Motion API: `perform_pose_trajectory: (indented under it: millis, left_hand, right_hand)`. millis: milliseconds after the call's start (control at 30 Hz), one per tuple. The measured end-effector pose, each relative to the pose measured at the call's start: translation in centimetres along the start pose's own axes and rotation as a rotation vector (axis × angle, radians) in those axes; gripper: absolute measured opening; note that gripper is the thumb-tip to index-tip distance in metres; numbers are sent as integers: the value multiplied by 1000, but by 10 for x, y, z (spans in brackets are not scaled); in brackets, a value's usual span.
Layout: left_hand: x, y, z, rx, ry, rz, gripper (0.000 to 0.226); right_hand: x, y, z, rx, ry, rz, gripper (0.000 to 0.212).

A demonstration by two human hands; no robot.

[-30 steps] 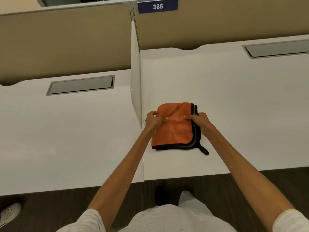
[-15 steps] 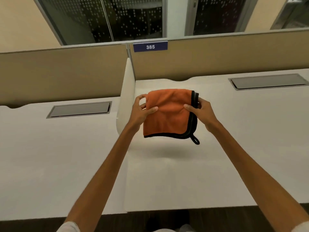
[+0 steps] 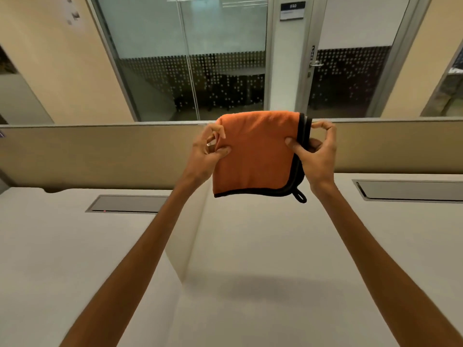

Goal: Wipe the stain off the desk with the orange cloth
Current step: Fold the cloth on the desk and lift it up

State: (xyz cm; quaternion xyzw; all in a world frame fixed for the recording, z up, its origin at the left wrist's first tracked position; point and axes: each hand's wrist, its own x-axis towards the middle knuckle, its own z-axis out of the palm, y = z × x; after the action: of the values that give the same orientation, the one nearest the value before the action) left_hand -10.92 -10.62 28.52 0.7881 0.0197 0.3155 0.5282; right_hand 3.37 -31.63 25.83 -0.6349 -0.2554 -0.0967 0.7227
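Observation:
A folded orange cloth (image 3: 255, 156) with a black hem and a small black loop at its lower right corner hangs in the air, well above the white desk (image 3: 288, 246). My left hand (image 3: 209, 154) pinches its left edge and my right hand (image 3: 317, 151) pinches its right, black-trimmed edge. The cloth faces me, upright, in front of the tan partition. Its shadow falls on the desk below. I see no stain on the visible desk surface.
A thin white divider (image 3: 185, 246) splits the desk into two bays. Each bay has a grey cable hatch, the left hatch (image 3: 127, 203) and the right hatch (image 3: 411, 190). A tan partition (image 3: 100, 151) runs along the back, with glass walls and a door behind.
Both hands lifted the cloth from the desk surface up to partition height. My head tilted up, bringing the glass wall and door into view.

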Motion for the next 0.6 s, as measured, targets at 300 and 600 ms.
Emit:
perform_pose_trajectory:
  millis: [300,600]
  left_hand:
    - [66,-55,-4,68,-22,-129,36]
    - [101,-177,23,236,40,-360,62]
  right_hand:
    - [54,59,42,-88,-11,85,36]
    - [76,190,90,-245,17,369,37]
